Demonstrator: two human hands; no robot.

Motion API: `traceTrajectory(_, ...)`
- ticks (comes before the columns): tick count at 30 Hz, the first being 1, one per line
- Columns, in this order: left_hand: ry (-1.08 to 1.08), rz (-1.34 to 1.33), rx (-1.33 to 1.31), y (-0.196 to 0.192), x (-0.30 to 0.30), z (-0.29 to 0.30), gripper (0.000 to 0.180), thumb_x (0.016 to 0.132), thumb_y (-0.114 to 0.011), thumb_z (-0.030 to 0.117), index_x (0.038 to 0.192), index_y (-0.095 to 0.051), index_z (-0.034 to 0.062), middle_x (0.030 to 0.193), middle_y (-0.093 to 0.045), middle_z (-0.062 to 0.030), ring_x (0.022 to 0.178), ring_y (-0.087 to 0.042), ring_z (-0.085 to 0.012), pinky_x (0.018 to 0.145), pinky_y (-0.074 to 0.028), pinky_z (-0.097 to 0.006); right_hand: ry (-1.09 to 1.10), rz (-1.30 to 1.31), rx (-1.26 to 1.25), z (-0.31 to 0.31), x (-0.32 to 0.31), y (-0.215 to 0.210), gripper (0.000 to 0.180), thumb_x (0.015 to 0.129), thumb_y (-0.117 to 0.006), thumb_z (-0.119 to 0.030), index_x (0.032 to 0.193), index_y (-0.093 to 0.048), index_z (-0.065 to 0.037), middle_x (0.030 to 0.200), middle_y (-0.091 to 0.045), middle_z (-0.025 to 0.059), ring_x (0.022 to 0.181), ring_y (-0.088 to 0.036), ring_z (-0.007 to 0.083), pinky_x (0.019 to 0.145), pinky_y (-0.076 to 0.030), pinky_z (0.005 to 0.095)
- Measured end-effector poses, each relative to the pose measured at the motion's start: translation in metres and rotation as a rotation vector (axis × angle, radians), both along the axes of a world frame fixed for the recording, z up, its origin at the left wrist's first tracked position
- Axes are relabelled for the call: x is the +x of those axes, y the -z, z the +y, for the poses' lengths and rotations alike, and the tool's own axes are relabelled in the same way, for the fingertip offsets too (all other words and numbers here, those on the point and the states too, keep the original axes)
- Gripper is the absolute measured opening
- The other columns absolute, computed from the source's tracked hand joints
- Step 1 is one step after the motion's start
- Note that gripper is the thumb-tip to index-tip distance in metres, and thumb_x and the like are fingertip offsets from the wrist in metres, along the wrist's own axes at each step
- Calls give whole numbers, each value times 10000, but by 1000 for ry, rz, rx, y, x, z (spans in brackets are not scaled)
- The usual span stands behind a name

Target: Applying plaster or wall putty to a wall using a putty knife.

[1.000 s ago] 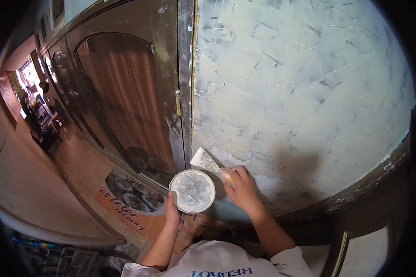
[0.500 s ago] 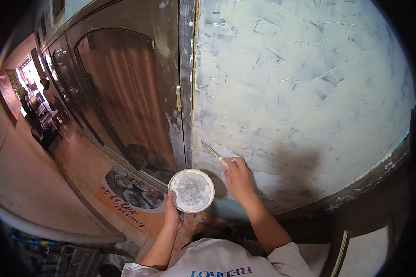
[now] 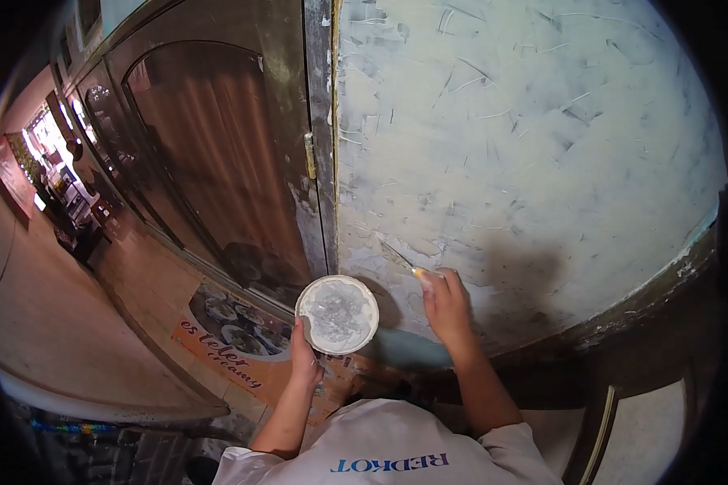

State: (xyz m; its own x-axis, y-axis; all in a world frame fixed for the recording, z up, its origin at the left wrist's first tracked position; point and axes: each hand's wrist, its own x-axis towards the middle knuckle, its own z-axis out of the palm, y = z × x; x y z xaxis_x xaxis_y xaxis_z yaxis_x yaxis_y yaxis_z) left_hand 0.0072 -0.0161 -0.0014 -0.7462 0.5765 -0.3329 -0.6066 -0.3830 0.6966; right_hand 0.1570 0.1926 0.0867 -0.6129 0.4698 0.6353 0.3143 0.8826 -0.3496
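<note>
My left hand [image 3: 305, 356] grips a round white tub [image 3: 301, 338] by its near left side, thumb at the rim. Whitish-grey paste [image 3: 340, 314] lines the inside of the tub. My right hand [image 3: 447, 305] is closed around the yellowish handle of a putty knife [image 3: 418, 273]. Its thin blade points up and left, at the lower part of a wall [image 3: 501, 153] coated with patchy white filler. Whether the blade edge touches the wall is hard to tell. Rough, raised filler shows around the blade.
Left of the wall stands a dark wooden door [image 3: 287, 121] with a curtained glass panel and a hinge [image 3: 310, 155]. A printed orange banner [image 3: 243, 356] lies on the tiled floor. Far left, a person [image 3: 81, 166] is in the passage. A pale panel [image 3: 639, 440] leans at lower right.
My right hand has moved right with the putty knife, the blade shifting away from the door frame along the wall. The tub stays in my left hand, slightly higher in view.
</note>
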Motion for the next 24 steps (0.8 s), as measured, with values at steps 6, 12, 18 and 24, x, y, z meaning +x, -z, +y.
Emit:
traceTrajectory(6,15,13,-11,0,-2,6,544,950,-392,453,1317,-412,53,1283,-508,-84,1160,-502,-217,988,-374,-350,-149,62,34,-4,-10,-15,199,812,-599,-51,1009,-583,-68,949,-539,135,831,-564,352,695,-482,404)
traceTrajectory(12,27,17,-31,-17,2,10,562,941,-406,457,1325,-402,47,1289,-504,-86,1174,-491,-219,1000,-359,-348,-67,39,-49,1,-17,-31,235,803,-595,-26,1031,-614,-77,952,-582,138,801,-589,340,690,-495,390)
traceTrajectory(18,6,5,-3,-2,0,3,533,961,-366,441,1297,-419,31,1280,-506,-95,1173,-491,-216,1003,-359,-349,-103,47,58,-9,5,-40,268,772,-630,-35,1035,-622,-86,931,-590,85,792,-596,284,665,-504,373)
traceTrajectory(24,38,6,-10,3,-1,4,557,950,-381,463,1318,-403,46,1301,-493,-95,1189,-478,-232,1010,-357,-355,-91,20,45,-18,-44,-36,281,764,-604,4,1032,-630,-76,900,-590,118,792,-598,308,687,-500,367)
